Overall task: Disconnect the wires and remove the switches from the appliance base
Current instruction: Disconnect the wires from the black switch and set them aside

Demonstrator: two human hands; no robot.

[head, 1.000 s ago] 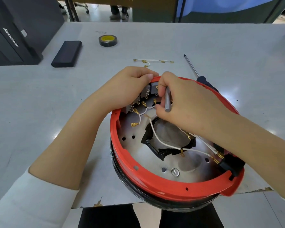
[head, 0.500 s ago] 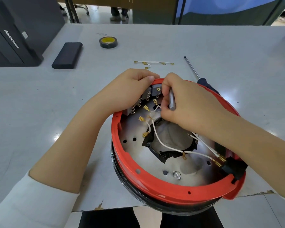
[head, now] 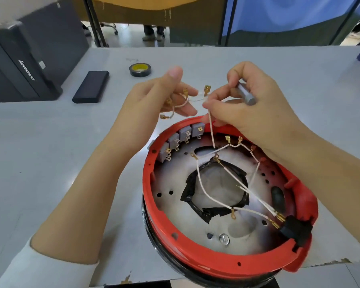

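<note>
The red-rimmed appliance base [head: 197, 254] lies upside down at the table's near edge. Several grey switches [head: 184, 134] sit in a row along its far left rim, their brass tabs bare. Both hands hover above the far rim. My left hand [head: 154, 96] pinches a short white wire [head: 183, 100] with brass terminals. My right hand [head: 252, 109] pinches the same wire's other end and also grips a grey tool handle [head: 246, 94]. More white wires [head: 208, 190] run across the metal plate to a black connector [head: 295, 229] at the right.
A black tape roll with a yellow core [head: 140, 69], a flat black case [head: 91, 86] and a black computer tower [head: 19, 59] stand at the far left of the grey table [head: 50, 152]. Black torn lining [head: 195, 196] rings the hole in the base's middle.
Both hands have lifted off the switch row and risen above the rim, pulling a short wire harness free. The switches now show bare. The camera has moved closer.
</note>
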